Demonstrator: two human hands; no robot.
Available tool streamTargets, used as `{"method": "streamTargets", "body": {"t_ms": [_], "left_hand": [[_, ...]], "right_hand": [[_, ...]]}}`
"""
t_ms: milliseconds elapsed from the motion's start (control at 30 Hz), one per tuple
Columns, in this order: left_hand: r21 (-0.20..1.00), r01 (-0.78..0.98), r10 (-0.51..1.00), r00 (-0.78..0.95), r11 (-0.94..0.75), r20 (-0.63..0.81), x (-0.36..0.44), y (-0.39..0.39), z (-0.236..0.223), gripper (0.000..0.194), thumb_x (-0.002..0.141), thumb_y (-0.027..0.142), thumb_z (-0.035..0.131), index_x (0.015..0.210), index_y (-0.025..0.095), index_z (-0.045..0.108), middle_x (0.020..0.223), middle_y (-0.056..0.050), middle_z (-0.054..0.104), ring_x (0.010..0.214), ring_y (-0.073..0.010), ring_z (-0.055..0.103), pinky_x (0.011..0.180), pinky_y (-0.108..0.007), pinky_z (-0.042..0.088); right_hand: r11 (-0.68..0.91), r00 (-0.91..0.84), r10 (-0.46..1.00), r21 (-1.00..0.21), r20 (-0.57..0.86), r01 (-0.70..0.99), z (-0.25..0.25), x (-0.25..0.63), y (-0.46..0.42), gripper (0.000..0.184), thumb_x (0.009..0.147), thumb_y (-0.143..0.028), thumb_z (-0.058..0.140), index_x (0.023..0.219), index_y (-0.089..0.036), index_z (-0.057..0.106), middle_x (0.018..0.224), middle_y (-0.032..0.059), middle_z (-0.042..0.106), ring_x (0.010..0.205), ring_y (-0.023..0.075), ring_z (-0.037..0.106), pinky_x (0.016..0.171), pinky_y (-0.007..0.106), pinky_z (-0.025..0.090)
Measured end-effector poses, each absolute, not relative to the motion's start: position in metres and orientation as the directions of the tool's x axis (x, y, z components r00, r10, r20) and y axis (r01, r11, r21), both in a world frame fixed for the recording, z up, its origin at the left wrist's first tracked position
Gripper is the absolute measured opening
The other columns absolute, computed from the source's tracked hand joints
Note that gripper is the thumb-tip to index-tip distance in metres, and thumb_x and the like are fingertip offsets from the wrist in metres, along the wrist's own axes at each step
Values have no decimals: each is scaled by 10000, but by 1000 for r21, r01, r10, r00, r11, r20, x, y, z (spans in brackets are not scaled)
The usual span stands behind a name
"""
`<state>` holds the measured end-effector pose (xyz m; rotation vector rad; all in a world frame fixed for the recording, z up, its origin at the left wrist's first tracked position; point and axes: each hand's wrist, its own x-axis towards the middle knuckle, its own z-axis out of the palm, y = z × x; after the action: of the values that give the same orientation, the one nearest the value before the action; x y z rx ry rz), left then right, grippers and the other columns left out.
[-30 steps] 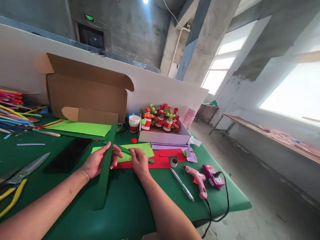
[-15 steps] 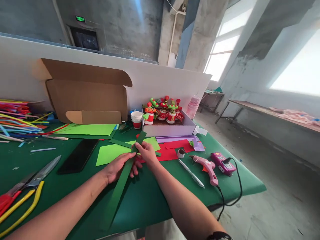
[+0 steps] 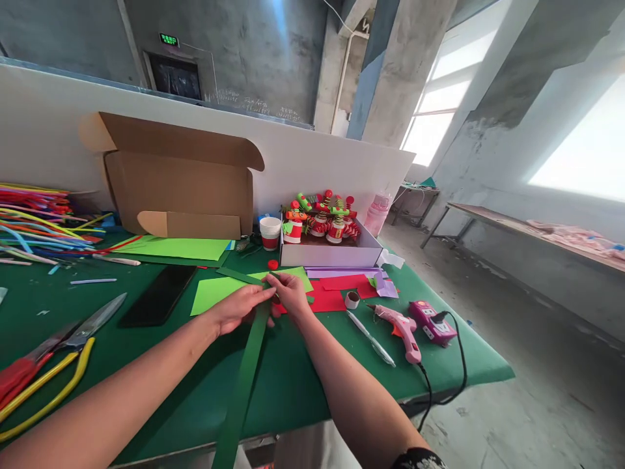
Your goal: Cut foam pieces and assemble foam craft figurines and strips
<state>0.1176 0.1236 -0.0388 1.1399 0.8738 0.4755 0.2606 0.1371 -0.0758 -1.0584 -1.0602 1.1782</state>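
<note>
A long dark green paper strip hangs from my two hands toward the table's front edge. My left hand pinches it near its upper end, thumb on top. Close against it, my right hand grips the same end between thumb and fingers. That end is mostly hidden behind my fingers. Under and behind the hands lie a light green paper sheet, another dark green strip and red paper. A small red disc sits just beyond my fingertips.
Scissors and a black phone lie on the left, pipe cleaners farther back. To the right are a pen, a pink glue gun and its corded purple power block. A box of red figures stands behind.
The strip's upper end, which stuck up beyond my fingers, is now down within my grip. The hands have closed together and the strip hangs more steeply.
</note>
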Motion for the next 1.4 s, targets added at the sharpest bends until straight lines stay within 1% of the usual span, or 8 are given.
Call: {"method": "streamTargets", "body": {"t_ms": [267,500,633,767,867,1100,1267,1400], "left_hand": [[944,118,792,518,308,-323,116,128,-53,341,827,457,654,693,162,549,546,-44,667,451,-140,598,442,-233,448],[953,130,801,517,275,-301,108,128,-51,334,806,470,671,750,161,559,550,-9,660,430,-121,587,402,-204,405],[950,139,806,503,280,-311,110,131,-55,331,814,453,675,721,167,538,517,-5,647,412,-121,582,401,-202,411],[954,79,816,501,291,-290,112,131,-58,335,818,460,685,737,159,563,537,-11,659,426,-124,597,421,-211,448],[949,27,818,500,314,-284,115,129,-57,294,840,412,678,746,145,597,568,-20,673,433,-118,603,435,-215,469],[901,3,738,572,433,-357,114,122,-49,215,827,293,693,709,121,640,599,-57,706,439,-123,614,410,-204,453],[901,27,688,636,433,-350,115,118,-49,237,792,328,732,718,116,655,625,-75,722,457,-138,633,423,-214,469],[924,-35,765,573,380,-293,118,118,-49,226,818,318,704,718,125,640,639,-60,718,478,-138,642,457,-224,489]], "right_hand": [[197,129,971,-979,201,46,-85,271,141,322,609,-505,764,607,-192,687,587,-15,645,578,129,513,560,255,383],[146,-43,988,-989,146,-1,-85,271,137,343,598,-479,802,624,-176,644,590,-38,602,589,114,522,604,244,412],[166,98,981,-986,166,17,-81,272,135,373,582,-514,807,575,-188,625,552,-38,566,570,113,494,577,242,390],[34,77,997,-990,24,-136,-79,266,128,459,667,-632,719,654,-174,676,538,-18,578,517,108,488,522,242,386],[-49,-9,999,-989,-48,-142,-79,260,124,434,633,-582,772,733,-162,734,506,-32,570,469,97,464,483,238,364],[211,272,948,-968,168,-137,-68,276,136,278,635,-465,776,659,-189,759,655,3,704,688,162,604,655,268,450],[325,524,843,-892,123,-315,-62,290,138,346,634,-503,788,761,-183,756,816,49,757,856,200,653,754,289,496],[115,179,983,-922,51,-369,-63,274,127,456,678,-611,735,849,-188,760,809,66,757,823,217,682,720,316,524]]}}
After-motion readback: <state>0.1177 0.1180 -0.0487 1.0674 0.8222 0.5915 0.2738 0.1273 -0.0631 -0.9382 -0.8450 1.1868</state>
